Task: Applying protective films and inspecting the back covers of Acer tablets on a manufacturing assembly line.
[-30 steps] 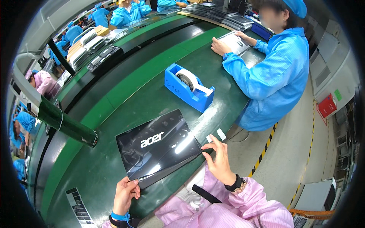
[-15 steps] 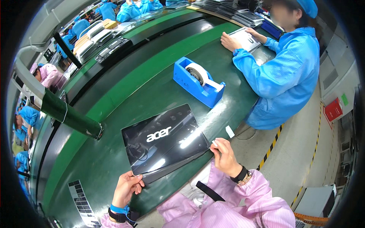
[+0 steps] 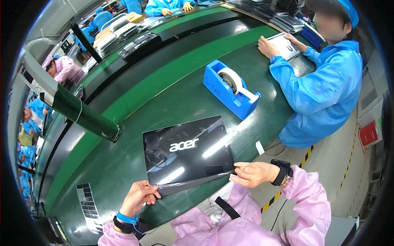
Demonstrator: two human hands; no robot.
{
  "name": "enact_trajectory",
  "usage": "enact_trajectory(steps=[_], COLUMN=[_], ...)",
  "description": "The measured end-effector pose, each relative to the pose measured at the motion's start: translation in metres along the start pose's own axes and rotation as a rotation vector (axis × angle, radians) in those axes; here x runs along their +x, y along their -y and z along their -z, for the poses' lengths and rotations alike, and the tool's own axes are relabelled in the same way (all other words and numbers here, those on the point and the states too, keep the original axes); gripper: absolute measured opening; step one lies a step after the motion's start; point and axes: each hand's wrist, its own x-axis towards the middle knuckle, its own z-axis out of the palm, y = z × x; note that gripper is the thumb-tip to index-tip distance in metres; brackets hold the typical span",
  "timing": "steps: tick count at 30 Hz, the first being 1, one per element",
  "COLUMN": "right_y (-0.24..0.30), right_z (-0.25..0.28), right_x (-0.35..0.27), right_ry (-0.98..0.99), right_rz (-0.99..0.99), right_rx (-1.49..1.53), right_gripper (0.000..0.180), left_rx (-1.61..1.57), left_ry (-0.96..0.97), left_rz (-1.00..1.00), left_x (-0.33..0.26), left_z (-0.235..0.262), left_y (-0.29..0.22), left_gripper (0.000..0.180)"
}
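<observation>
Right at the near edge of the green bench [image 3: 123, 172], a person in a pink smock holds a closed black laptop [image 3: 186, 149] with a glossy lid, lying flat and a little askew. The left hand [image 3: 137, 198] grips the near left corner, thumb on top and fingers curled under the edge. The right hand [image 3: 252, 174] pinches the near right corner, fingertips closed on what looks like a thin clear film running along the lid's front edge; whether it is film or only glare I cannot tell for sure. A blue band sits on the left wrist, a black strap on the right.

Just beside the right hand, at the bench edge, lies a small white slip [image 3: 259, 147]. To the left, near the bench's near corner, a strip of grey printed squares [image 3: 88, 201] is stuck flat on the surface. A green padded post [image 3: 84, 117] slants in from the left, ending near the laptop's far left corner without touching it.

Further on stands a blue tape dispenser [image 3: 230, 92] with a white roll, well apart from the laptop. Beyond it on the right, a co-worker in a blue smock [image 3: 324, 90] leans over a pale flat device [image 3: 285, 45], both hands on it. At the far side run a dark conveyor belt [image 3: 172, 49] and more people in blue.
</observation>
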Motion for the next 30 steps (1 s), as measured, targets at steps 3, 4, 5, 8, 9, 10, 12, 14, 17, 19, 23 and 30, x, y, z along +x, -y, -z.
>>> enact_trajectory(steps=[3,4,5,8,9,10,12,14,17,19,23,30], right_y=[-0.003,-0.002,-0.003,0.003,0.011,0.018,0.024,0.017,-0.001,-0.010,-0.019,-0.004], right_z=[0.006,0.009,0.014,0.033,0.035,0.036,0.031,0.021,-0.005,-0.012,-0.031,-0.012], right_x=[-0.004,-0.006,-0.007,-0.015,-0.015,-0.012,0.006,0.018,0.029,0.039,0.033,0.060], right_ry=[0.027,0.084,0.142,0.059,-0.010,-0.023,-0.196,-0.312,-0.230,-0.181,-0.311,-0.479], right_rz=[0.080,0.071,0.061,-0.174,-0.331,-0.600,-0.893,-1.257,-1.264,-1.283,-1.385,-1.445], right_rx=[0.004,0.048,0.092,0.065,0.016,0.072,0.257,0.644,0.701,0.752,0.879,1.146], right_gripper=[0.036,0.037,0.038,0.039,0.044,0.062,0.069,0.086,0.084,0.083,0.081,0.083], left_rx=[-0.013,-0.016,0.039,0.170,0.249,0.366,0.488,0.510,0.263,0.197,0.241,0.511], left_ry=[0.014,0.007,-0.013,-0.067,-0.091,-0.091,-0.027,0.027,0.227,0.052,-0.125,-0.415], left_rz=[0.001,-0.006,-0.039,-0.109,-0.131,-0.170,-0.112,-0.069,-0.294,-0.309,-0.411,-0.729], left_x=[0.002,0.001,0.001,-0.002,-0.006,-0.006,-0.006,-0.004,0.014,0.029,0.059,0.055], left_z=[-0.002,-0.001,0.000,0.005,0.008,0.009,0.011,0.025,0.046,0.035,0.019,-0.004], left_y=[-0.003,-0.002,-0.001,0.005,0.008,0.007,-0.008,-0.018,-0.029,-0.037,-0.038,-0.018], left_gripper=[0.014,0.014,0.015,0.017,0.019,0.021,0.019,0.025,0.057,0.056,0.053,0.062])
